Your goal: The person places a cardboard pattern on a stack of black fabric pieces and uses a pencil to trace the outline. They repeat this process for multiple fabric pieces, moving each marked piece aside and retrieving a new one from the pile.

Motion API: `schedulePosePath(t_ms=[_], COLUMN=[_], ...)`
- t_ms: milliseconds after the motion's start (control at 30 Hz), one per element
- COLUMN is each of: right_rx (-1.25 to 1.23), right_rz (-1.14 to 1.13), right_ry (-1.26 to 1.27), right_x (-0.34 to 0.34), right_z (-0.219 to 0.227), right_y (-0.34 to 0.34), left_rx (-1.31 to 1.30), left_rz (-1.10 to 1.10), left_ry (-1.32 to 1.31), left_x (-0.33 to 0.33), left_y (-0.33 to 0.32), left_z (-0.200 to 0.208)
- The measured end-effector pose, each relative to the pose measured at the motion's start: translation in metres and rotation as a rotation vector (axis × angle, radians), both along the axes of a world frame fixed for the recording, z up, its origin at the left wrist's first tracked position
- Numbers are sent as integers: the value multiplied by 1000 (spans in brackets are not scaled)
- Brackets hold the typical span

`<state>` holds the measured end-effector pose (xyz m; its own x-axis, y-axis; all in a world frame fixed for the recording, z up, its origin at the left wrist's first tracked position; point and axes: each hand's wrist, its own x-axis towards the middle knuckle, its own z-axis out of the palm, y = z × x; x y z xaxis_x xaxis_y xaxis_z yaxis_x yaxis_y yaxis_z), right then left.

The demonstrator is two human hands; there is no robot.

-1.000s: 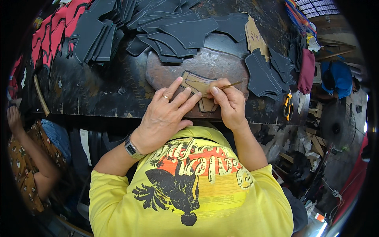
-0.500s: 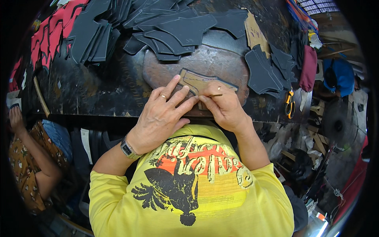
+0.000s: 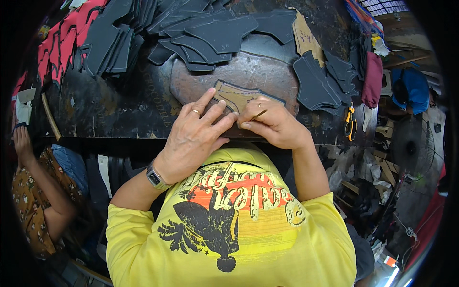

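Observation:
A brown cardboard pattern piece (image 3: 237, 95) lies over a dark cut piece, whose black edge shows around it. Stretched fingers of my left hand (image 3: 190, 131) rest on the pattern's left side and near edge, pressing it to a worn brown board (image 3: 191, 85). My right hand (image 3: 273, 120) pinches a thin brown pencil-like stick (image 3: 259, 114) at the pattern's near edge. The stick's tip is hidden by my fingers. Both hands are close together, with left fingertips beside the right hand.
Stacked black cut pieces (image 3: 222, 36) cover the far side, with more (image 3: 315, 83) at right beside a brown pattern (image 3: 307, 36). Pink pieces (image 3: 64, 40) lie far left. Orange-handled snips (image 3: 350, 123) sit at the right edge. A co-worker's hand (image 3: 23, 143) is at left.
My right hand has shifted slightly, and its wrist has swung to the right, turning the stick to a steeper slant. My left hand stays on the pattern, nearly still.

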<state>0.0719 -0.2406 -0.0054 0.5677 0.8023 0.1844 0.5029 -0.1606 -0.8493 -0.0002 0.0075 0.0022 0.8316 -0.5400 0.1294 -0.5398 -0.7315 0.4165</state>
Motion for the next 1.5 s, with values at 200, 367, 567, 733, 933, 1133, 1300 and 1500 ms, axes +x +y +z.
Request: schedulePosePath(t_ms=[200, 367, 567, 733, 933, 1133, 1300, 1500], right_rx=[375, -243, 61, 142, 92, 206, 54, 98], right_rz=[-464, -637, -624, -913, -1169, -716, -685, -741], right_ry=[495, -406, 202, 181, -174, 234, -356, -448], right_x=[-12, -23, -20, 1, 11, -25, -26, -26], right_z=[3, 4, 13, 27, 11, 14, -21, -34], right_y=[-6, -5, -20, -89, -111, -66, -25, -21], left_rx=[4, -63, -244, -301, -350, -211, 90, 78], left_rz=[3, 11, 51, 39, -53, -43, -15, -9], left_ry=[-5, -27, -3, -4, -163, -247, -207, -142], left_x=[0, -1, -1, 8, 55, 167, 233, 256], left_y=[0, 1, 0, 4, -16, -58, -95, -99], left_z=[1, -6, -12, -4, 18, 27, 1, -18])
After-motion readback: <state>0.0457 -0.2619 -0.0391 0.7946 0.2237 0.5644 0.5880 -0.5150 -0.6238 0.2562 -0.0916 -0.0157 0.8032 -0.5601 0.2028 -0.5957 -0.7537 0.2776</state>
